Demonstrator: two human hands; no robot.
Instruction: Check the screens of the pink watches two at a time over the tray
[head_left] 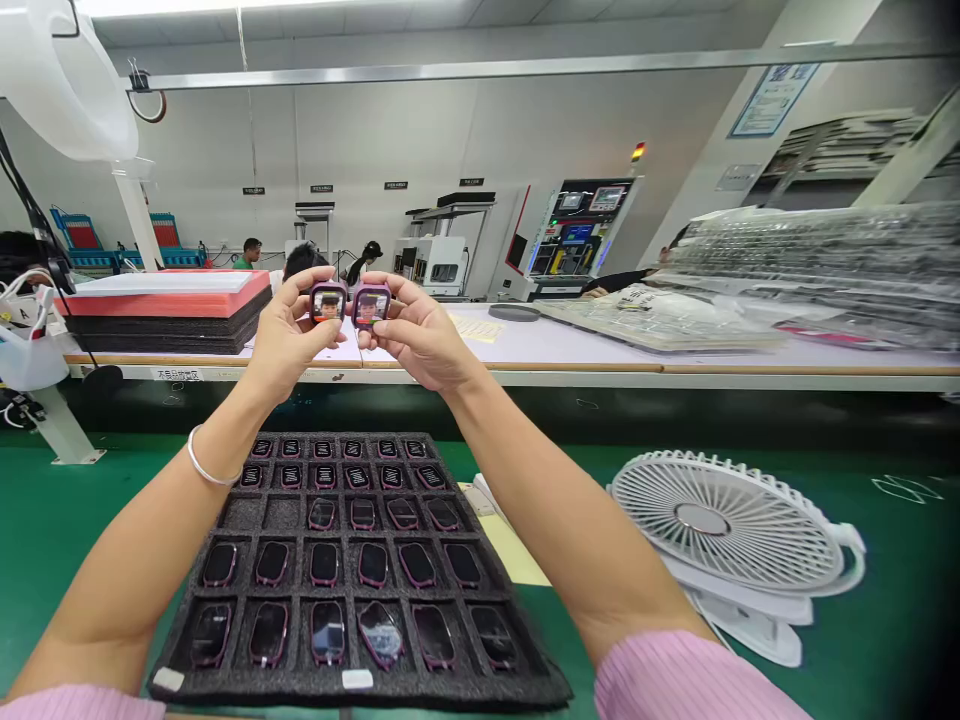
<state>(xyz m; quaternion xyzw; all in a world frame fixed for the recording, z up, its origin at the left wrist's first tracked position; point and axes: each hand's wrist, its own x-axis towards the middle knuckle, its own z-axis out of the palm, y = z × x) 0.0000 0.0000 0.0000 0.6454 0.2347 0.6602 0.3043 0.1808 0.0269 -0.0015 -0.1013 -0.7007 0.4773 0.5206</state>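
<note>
Two purple-cased smartwatches are held up side by side at shelf height, their lit screens facing me. My left hand point(294, 325) grips the left smartwatch point(328, 302) by its edges, between thumb and fingers. In the same way my right hand point(420, 335) pinches the right smartwatch point(370, 305), with the thumb at the lower edge of its screen. Both screens show a picture with coloured marks at the bottom. Below my forearms lies a black foam tray point(352, 685) holding rows of similar watches. Two pockets at the left of its middle row have no watch.
A white fan point(727, 525) stands on the green bench point(885, 590) at the right. Yellow paper point(517, 552) lies partly under my right forearm. The raised shelf point(525, 378) bears stacked foam sheets point(172, 300) at left and plastic-wrapped trays point(810, 270) at right. People sit beyond.
</note>
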